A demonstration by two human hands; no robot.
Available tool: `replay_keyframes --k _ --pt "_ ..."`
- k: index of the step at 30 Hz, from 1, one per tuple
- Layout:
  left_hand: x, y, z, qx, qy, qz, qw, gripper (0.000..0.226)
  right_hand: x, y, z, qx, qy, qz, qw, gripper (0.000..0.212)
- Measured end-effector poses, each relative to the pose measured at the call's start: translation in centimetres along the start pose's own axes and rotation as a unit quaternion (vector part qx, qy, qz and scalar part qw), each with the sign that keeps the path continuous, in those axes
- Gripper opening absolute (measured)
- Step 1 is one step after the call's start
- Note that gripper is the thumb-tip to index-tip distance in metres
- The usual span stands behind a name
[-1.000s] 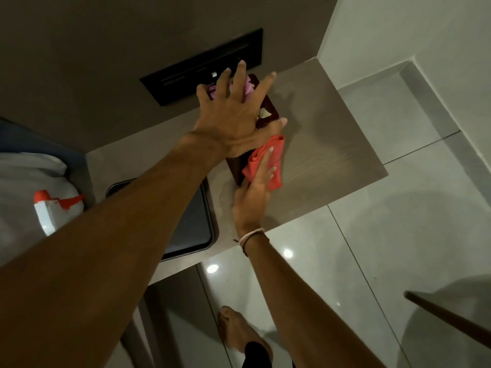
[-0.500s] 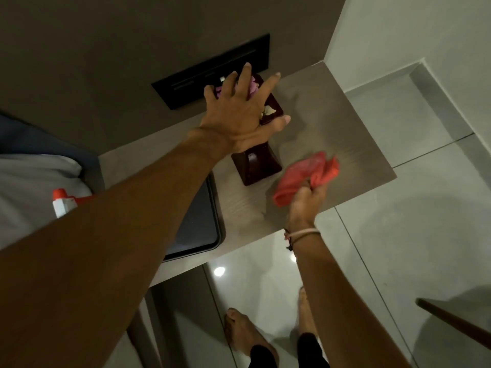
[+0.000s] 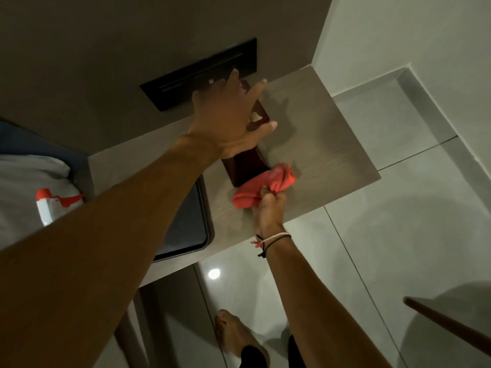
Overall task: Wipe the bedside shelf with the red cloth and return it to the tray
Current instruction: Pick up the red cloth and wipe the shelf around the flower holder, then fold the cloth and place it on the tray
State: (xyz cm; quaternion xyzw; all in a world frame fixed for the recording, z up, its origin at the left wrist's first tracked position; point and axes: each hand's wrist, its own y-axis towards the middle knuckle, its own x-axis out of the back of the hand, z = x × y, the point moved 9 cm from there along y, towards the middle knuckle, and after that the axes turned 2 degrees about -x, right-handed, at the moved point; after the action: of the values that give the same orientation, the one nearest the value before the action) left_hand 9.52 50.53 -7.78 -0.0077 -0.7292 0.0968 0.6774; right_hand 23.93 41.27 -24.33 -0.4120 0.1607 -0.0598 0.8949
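dark box (image 3: 247, 166) blocks shelf (image 3: 332, 144) middle; right end open.

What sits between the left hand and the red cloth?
Head view: the dark brown box, left hand on its top, red cloth at its near end.

Shelf (image 3: 318, 144) with tray (image 3: 186, 221), dark box (image 3: 247, 168)

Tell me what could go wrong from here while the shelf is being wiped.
1. The left hand only rests with spread fingers on the dark box; the red cloth, right at the box's near end, could nudge it askew.
2. The right hand grips the cloth bunched up, so it may miss patches of the shelf, most likely under the box.
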Motion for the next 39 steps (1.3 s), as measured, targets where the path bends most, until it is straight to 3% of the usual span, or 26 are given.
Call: replay_keyframes --k 6,14,16,18,20,21,22,24,25,26,28,31,35,39 --pt "-0.1 -1.4 -1.2 -0.004 0.019 -0.02 1.0 0.091 0.9 -1.8 -1.8 -0.135 0.042 0.091 0.986 0.045" --pt "-0.4 -2.3 -2.0 0.012 0.024 -0.029 0.999 0.098 7.6 -6.4 1.5 -0.146 -0.04 0.167 0.974 0.047" --pt "1.1 -3.5 -2.0 0.022 0.009 -0.079 0.997 0.097 8.2 -7.0 2.6 -0.141 -0.06 0.188 0.97 0.047" --pt "2.9 -7.0 -1.4 0.051 -0.08 -0.172 0.981 0.088 7.9 -7.7 3.4 -0.14 -0.075 0.217 0.963 0.052" --pt "2.4 -11.9 0.3 0.128 -0.235 -0.221 0.938 0.072 7.3 -8.2 3.6 -0.141 -0.095 0.24 0.956 0.054" --pt "0.4 -14.6 1.5 0.19 -0.331 -0.189 0.905 0.067 6.8 -8.4 3.1 -0.147 -0.107 0.247 0.952 0.055" --pt "-2.3 -17.2 2.1 0.251 -0.438 -0.128 0.854 0.064 6.0 -8.5 2.5 -0.153 -0.117 0.256 0.947 0.058" --pt "-7.4 -21.6 1.5 0.333 -0.639 -0.006 0.694 0.054 4.2 -8.8 0.9 -0.15 -0.151 0.273 0.938 0.056" --pt "-9.2 -23.1 1.1 0.353 -0.698 0.016 0.622 0.049 3.2 -8.8 0.1 -0.145 -0.167 0.281 0.934 0.052" --pt "-10.5 -24.3 1.5 0.367 -0.729 0.01 0.577 0.044 2.0 -8.8 -1.0 -0.144 -0.18 0.288 0.929 0.049" --pt "-12.1 -25.6 3.4 0.391 -0.736 -0.051 0.55 0.038 -0.1 -8.4 -2.8 -0.136 -0.212 0.287 0.924 0.045" --pt "-12.9 -25.9 6.9 0.427 -0.668 -0.126 0.597 0.043 -3.6 -7.3 -4.2 -0.074 -0.313 0.281 0.904 0.038" --pt "-13.6 -25.3 10.4 0.479 -0.543 -0.147 0.673 0.055 -8.1 -5.9 -5.1 -0.007 -0.423 0.285 0.86 0.037" --pt "-13.0 -25.2 9.7 0.414 -0.476 -0.124 0.766 0.046 -9.8 -5.6 -5.7 0.03 -0.479 0.302 0.824 0.054"
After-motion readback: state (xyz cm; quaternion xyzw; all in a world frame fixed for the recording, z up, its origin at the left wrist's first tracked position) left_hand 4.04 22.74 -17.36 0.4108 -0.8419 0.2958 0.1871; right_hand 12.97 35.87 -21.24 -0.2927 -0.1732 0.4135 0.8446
